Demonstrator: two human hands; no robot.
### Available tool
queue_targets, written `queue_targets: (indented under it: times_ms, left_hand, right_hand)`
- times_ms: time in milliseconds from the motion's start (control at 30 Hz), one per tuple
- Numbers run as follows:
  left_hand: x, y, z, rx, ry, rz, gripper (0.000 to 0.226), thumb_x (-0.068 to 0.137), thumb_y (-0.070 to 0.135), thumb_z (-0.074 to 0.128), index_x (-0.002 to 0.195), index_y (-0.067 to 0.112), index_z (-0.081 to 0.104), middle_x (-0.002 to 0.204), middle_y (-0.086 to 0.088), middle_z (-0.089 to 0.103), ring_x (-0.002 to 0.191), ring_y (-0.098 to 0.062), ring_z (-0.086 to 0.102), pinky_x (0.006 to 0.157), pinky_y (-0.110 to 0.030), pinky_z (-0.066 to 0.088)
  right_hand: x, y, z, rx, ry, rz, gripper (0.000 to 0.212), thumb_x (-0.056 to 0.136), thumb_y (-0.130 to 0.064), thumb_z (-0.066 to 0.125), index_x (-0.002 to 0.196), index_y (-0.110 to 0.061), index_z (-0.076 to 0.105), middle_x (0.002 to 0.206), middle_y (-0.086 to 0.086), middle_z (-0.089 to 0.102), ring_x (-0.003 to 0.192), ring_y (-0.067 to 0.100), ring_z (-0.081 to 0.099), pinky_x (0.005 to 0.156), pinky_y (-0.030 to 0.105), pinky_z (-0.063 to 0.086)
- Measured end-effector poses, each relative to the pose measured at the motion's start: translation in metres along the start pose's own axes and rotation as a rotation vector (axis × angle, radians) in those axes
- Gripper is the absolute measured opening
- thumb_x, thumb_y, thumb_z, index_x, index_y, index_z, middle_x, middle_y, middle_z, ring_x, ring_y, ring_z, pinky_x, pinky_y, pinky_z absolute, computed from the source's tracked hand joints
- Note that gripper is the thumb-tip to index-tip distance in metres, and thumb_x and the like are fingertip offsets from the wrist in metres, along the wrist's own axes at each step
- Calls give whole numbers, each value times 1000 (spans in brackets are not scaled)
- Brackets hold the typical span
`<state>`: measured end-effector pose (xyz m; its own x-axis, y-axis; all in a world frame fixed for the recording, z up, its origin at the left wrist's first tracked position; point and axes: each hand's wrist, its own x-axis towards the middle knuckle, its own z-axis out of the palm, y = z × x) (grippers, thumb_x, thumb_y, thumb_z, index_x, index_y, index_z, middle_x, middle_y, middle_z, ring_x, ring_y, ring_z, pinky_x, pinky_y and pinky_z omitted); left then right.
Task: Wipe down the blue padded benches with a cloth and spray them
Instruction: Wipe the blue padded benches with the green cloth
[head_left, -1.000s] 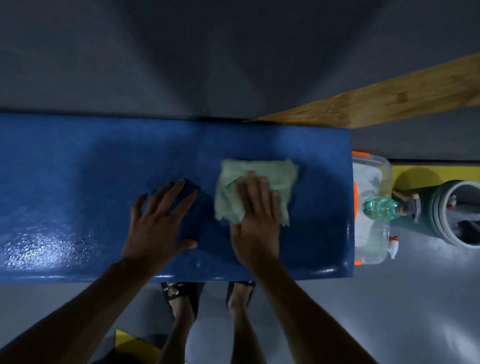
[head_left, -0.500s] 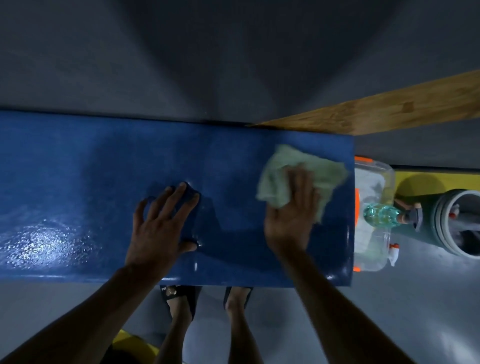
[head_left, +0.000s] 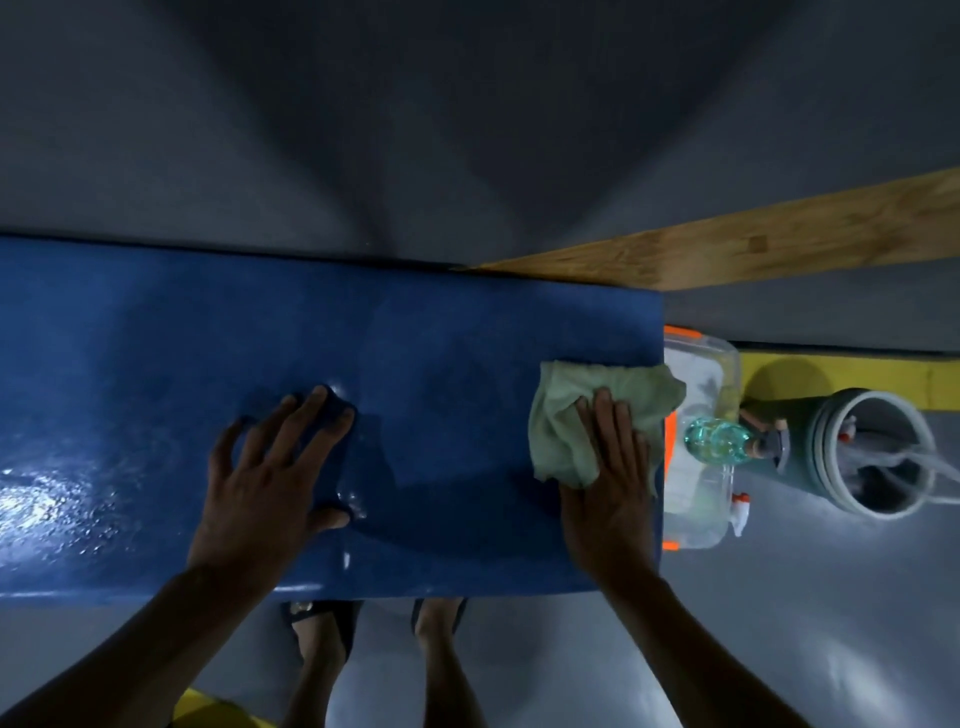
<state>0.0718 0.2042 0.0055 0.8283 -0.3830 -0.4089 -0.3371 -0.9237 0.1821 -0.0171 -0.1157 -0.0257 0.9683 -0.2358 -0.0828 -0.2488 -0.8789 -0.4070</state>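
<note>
Grey flooring surrounds the blue padded bench (head_left: 441, 338). Wiping is the step in hand: the right hand (head_left: 610, 483) presses a green cloth (head_left: 597, 400) flat-fingered at the bench's right end, while the left hand (head_left: 270, 467) rests spread on the pad. Next likely comes the spray bottle (head_left: 719, 441) beside that end.

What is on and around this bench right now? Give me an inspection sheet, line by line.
Surface: blue padded bench, wet glare at its left end.
Job's things: pale green cloth at the bench's right end, one corner over the edge; clear teal spray bottle in the bin.
Clutter: clear plastic bin with orange clips; grey bucket.
Hands: left hand flat on bench; right hand presses the cloth, fingers straight.
Cables: nothing seen.
Surroundings: grey floor, wooden plank.
</note>
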Motion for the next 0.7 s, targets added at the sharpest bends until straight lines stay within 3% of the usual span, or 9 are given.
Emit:
queue_targets:
  times_ms: [200,333,433,500,600,700]
  left_hand:
    - [1,0,1,-8,0,-5,114,48,48,91,147,28,38,159,-2,30,142,-30,32,110,-58,24]
    - [2,-2,2,-17,17,7,114,48,49,91,147,28,39,158,-3,31,141,-30,33,110,-60,26]
    - [1,0,0,-6,-7,-1,113,51,51,89,148,28,37,159,-2,29,143,-29,31,110,-60,27]
    - [0,0,0,-6,6,-1,112,51,50,89,148,28,37,159,-2,29,142,-28,30,110,-60,28]
    - [0,-2,-2,1,-2,8,114,49,51,89,148,27,37,159,-2,29,142,-28,30,109,-60,28]
    - [0,-1,-2,14,-6,5,114,48,52,89,147,27,38,158,-2,30,141,-28,32,109,-59,27]
  right_hand:
    - [64,23,-4,-8,44,4,62,91,-25,44,150,-11,35,159,4,30,149,22,20,120,50,19]
    - [129,27,-5,238,213,308,63,90,-39,46,148,-15,37,151,5,43,142,26,36,114,50,32]
    - [116,5,5,170,272,367,64,90,-32,46,149,-9,36,152,13,40,143,33,33,115,54,26]
    - [87,-25,18,103,289,266,64,90,-32,48,149,-9,37,154,14,37,145,32,30,118,54,21]
    - [50,-47,22,61,6,-107,69,85,-25,53,151,-15,35,160,5,27,150,24,17,121,46,14]
    - [71,-2,-13,-57,-189,-437,76,77,-16,55,150,-18,35,160,-3,27,150,18,17,119,48,21]
